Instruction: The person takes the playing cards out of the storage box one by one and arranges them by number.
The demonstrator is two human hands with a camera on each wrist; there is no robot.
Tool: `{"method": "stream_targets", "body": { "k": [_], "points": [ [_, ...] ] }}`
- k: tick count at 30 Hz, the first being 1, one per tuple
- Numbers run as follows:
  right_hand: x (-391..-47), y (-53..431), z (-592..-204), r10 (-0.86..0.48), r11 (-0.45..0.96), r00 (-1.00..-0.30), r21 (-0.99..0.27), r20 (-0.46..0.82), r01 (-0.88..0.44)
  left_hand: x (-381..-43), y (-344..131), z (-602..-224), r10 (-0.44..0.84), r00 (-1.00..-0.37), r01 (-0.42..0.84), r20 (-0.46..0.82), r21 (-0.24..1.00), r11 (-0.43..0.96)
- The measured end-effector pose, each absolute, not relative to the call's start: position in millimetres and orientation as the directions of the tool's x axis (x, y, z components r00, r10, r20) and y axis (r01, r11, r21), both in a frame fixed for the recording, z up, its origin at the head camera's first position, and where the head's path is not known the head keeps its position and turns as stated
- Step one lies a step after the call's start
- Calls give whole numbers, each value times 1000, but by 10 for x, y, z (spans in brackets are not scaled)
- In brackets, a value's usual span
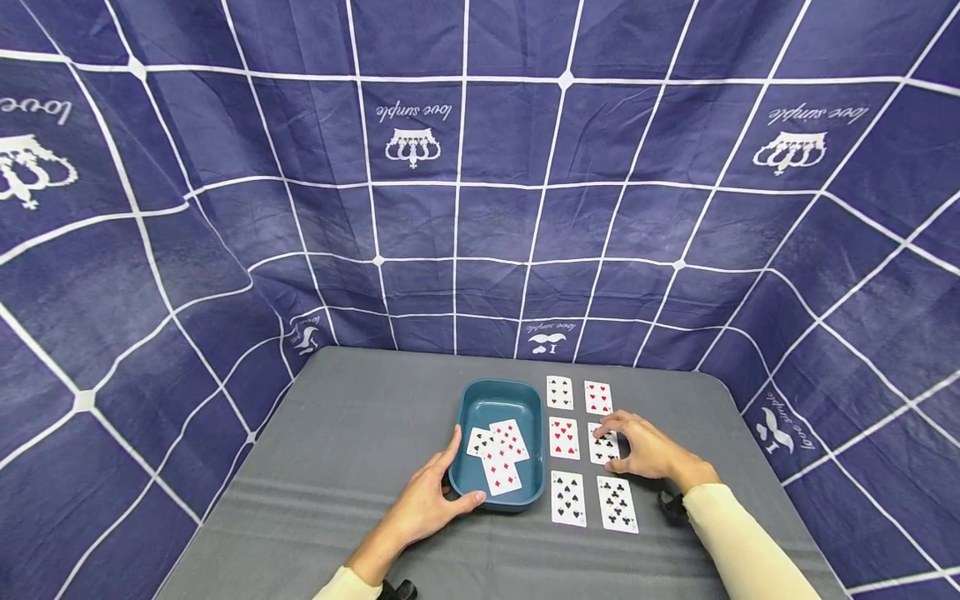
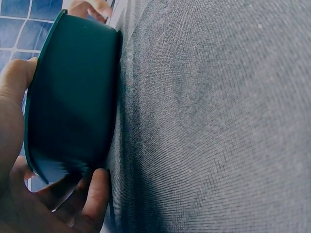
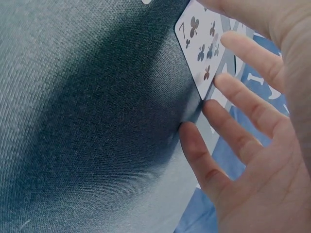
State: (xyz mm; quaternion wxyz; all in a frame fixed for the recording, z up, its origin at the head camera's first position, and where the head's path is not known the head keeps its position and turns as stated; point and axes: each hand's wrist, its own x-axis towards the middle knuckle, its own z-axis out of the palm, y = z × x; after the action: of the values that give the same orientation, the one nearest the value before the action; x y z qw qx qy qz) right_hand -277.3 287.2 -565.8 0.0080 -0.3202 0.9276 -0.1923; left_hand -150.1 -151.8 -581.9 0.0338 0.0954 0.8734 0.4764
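A teal tray [image 1: 497, 390] with rounded corners holds a black-suited card [image 1: 478, 441] and two overlapping diamond cards [image 1: 501, 475]. My left hand [image 1: 429, 497] grips its near left corner, thumb on the near rim and fingers along the left side. In the left wrist view, the fingertips [image 2: 99, 189] curl against the tray wall [image 2: 73, 92]. My right hand [image 1: 647, 447] spans the seven of clubs [image 3: 199, 43], which lies flat. Its thumb is at the card's near edge, with the spread fingers at the far edge.
More face-up cards form two columns right of the tray: a spade card [image 1: 559, 392] and a heart card [image 1: 597, 397] at the back, another heart card [image 1: 563, 438], then spades [image 1: 567, 499] and clubs [image 1: 617, 504] nearest. Blue gridded cloth [image 1: 420, 217] surrounds the grey table [image 1: 360, 417].
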Motion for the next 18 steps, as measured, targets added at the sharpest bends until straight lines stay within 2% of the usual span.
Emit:
{"method": "stream_targets", "body": {
  "k": [7, 18],
  "points": [
    [-2755, 2863, -5643, -588, 727, -800, -358, 117, -586, -1521, -1524, -5826, 206, -977, 156, 51, 831, 534],
    [-2688, 2642, -5449, -553, 766, -815, -281, 172, -578, -1494, -1508, -5810, 198, -979, 152, 48, 817, 556]
  ]
}}
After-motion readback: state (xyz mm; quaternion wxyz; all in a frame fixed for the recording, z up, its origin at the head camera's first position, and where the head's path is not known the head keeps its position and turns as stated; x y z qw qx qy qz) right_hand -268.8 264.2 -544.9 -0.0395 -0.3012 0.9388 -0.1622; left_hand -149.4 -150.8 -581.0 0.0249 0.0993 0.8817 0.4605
